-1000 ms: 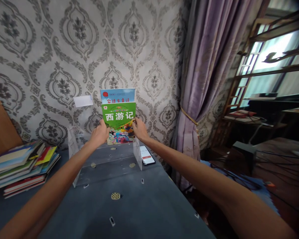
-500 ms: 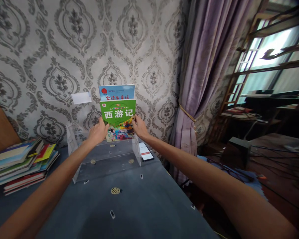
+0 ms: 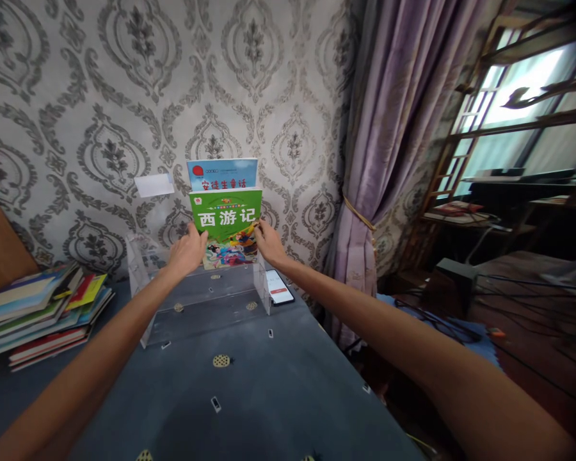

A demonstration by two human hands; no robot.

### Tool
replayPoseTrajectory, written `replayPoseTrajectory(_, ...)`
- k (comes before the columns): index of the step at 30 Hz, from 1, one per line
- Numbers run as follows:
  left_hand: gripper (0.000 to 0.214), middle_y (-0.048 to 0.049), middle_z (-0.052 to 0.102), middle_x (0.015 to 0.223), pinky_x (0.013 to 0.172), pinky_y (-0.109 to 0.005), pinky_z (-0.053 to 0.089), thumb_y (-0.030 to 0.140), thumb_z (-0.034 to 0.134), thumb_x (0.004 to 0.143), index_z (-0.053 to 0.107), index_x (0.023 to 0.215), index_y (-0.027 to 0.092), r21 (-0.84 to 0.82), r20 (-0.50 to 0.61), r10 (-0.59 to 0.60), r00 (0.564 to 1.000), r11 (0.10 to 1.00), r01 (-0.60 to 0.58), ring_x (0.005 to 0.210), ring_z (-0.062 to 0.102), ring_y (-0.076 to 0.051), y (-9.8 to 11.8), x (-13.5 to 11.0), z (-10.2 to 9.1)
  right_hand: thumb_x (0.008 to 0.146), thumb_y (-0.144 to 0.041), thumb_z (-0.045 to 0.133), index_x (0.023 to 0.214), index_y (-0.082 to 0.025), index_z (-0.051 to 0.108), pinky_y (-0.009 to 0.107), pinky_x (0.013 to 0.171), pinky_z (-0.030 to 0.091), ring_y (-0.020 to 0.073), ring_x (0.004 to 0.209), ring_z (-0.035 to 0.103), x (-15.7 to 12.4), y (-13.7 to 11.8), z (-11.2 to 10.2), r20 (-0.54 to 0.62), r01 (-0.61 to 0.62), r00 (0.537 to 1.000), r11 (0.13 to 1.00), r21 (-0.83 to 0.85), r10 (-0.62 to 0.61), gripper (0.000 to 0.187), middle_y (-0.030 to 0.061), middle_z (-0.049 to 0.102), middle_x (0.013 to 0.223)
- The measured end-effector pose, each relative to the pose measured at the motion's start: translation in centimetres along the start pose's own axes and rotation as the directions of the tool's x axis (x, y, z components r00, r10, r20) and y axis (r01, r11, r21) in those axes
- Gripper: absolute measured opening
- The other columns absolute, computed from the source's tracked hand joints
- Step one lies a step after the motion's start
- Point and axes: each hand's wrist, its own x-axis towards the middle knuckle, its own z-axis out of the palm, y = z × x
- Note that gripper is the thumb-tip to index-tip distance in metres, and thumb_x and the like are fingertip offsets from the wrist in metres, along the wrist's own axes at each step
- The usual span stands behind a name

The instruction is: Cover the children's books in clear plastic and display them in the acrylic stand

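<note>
I see the green, picture-covered book [image 3: 228,224] upright at the back of the clear acrylic rack [image 3: 262,292]; I can't tell whether it rests there. The left hand [image 3: 188,248] is clamped on its left edge, the right hand [image 3: 270,243] on its right. Just behind rises a light-blue book [image 3: 223,171]. A white-screened phone [image 3: 279,289] lies right of the rack on the dark blue-grey tablecloth [image 3: 254,390]; piled multicoloured books [image 3: 33,314] sit left.

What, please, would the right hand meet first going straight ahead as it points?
The right hand would first meet the green Journey to the West book it grips; depth beyond is hard to judge.
</note>
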Motion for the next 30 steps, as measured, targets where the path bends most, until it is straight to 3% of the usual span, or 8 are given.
replayPoseTrajectory(12, 0.048, -0.0257, 0.072, 0.111, 0.084, -0.045, 0.051, 0.041, 0.022, 0.102, 0.045, 0.131, 0.010, 0.011, 0.015, -0.076, 0.997, 0.997, 0.075, 0.105, 0.070, -0.039, 0.9, 0.7, -0.5, 0.095, -0.026, 0.033, 0.114, -0.016, 0.061, 0.047, 0.094, 0.047, 0.0313, 0.101, 0.061, 1.3, -0.2, 0.4, -0.002, -0.050, 0.999, 0.997, -0.054, 0.050, 0.035, 0.0163, 0.069, 0.107)
replayPoseTrajectory(17, 0.048, -0.0250, 0.073, 0.109, 0.084, -0.045, 0.051, 0.041, 0.023, 0.103, 0.044, 0.131, 0.009, 0.013, 0.016, -0.059, 0.998, 0.998, 0.059, 0.105, 0.070, -0.039, 0.8, 0.5, -0.7, 0.097, -0.028, 0.033, 0.123, -0.018, 0.058, 0.047, 0.096, 0.048, 0.0305, 0.105, 0.062, 1.3, 0.1, 0.4, 0.007, -0.037, 0.999, 0.999, -0.037, 0.038, 0.037, 0.0150, 0.069, 0.113)
replayPoseTrajectory(30, 0.051, -0.0240, 0.074, 0.104, 0.082, -0.045, 0.051, 0.045, 0.022, 0.102, 0.042, 0.133, 0.010, -0.012, -0.001, -0.027, 1.000, 1.000, 0.027, 0.101, 0.071, -0.039, -0.1, -0.3, -0.2, 0.095, -0.031, 0.034, 0.136, -0.009, 0.053, 0.050, 0.110, 0.042, 0.0314, 0.124, 0.057, 0.2, 0.3, 0.3, -0.013, -0.026, 1.000, 0.999, 0.029, 0.027, 0.050, 0.0199, 0.062, 0.133)
